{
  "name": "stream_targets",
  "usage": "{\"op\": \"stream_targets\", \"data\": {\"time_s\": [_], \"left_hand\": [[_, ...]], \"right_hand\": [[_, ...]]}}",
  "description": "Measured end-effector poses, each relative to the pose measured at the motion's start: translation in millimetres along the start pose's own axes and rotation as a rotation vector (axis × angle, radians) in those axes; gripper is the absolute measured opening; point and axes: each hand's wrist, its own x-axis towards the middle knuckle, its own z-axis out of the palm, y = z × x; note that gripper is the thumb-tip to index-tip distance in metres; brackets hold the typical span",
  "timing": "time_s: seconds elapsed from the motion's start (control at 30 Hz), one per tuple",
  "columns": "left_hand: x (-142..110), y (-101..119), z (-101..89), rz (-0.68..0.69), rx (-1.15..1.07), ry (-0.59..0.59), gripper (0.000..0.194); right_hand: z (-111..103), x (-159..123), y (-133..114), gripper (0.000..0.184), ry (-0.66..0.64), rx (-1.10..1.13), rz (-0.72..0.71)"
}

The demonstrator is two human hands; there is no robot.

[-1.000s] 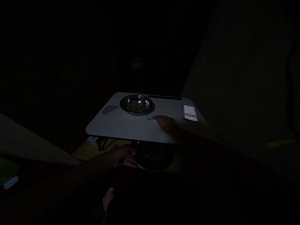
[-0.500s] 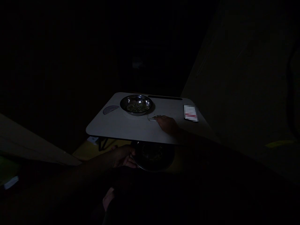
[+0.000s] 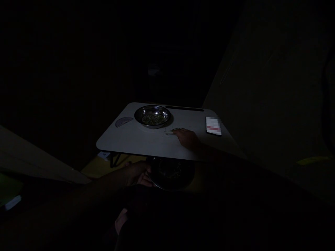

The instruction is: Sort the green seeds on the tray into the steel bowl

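In dim light, my left hand (image 3: 142,173) grips the near-left rim of a dark metal bowl (image 3: 171,179), held just below the front edge of the white table (image 3: 136,143). A few small grains show inside it. On the tabletop my right hand (image 3: 187,137) is closed on a thin pale flat piece (image 3: 169,132), whose exact kind I cannot make out. Small dark grains (image 3: 176,129) lie scattered by its fingertips. Behind and left of that hand stands a shiny steel bowl (image 3: 152,116) with many greenish grains in its bottom.
A clear protractor (image 3: 124,121) lies left of the steel bowl. Near the table's right edge is a phone-like device (image 3: 213,126) with a blurred bright screen. A dark slot (image 3: 184,108) runs along the back edge. A wall (image 3: 261,87) rises at the right.
Almost nothing differs. Both hands keep their places, with the bowl under the table edge and the pale piece on the tabletop.
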Motion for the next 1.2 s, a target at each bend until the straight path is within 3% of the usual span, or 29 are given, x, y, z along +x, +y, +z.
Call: {"op": "stream_targets", "data": {"time_s": [0.57, 0.93, 1.2], "left_hand": [[1, 0, -1.8, 0.003, -0.013, 0.006, 0.007], [1, 2, 0.2, -0.025, -0.006, -0.007, 0.012], [3, 1, -1.9, -0.02, -0.021, -0.011, 0.013]], "right_hand": [[0, -6, 9, 0.031, -0.059, -0.001, -0.037], [-7, -16, 9, 0.028, -0.101, -0.012, 0.016], [-10, -18, 8, 0.032, -0.13, 0.031, -0.099]]}}
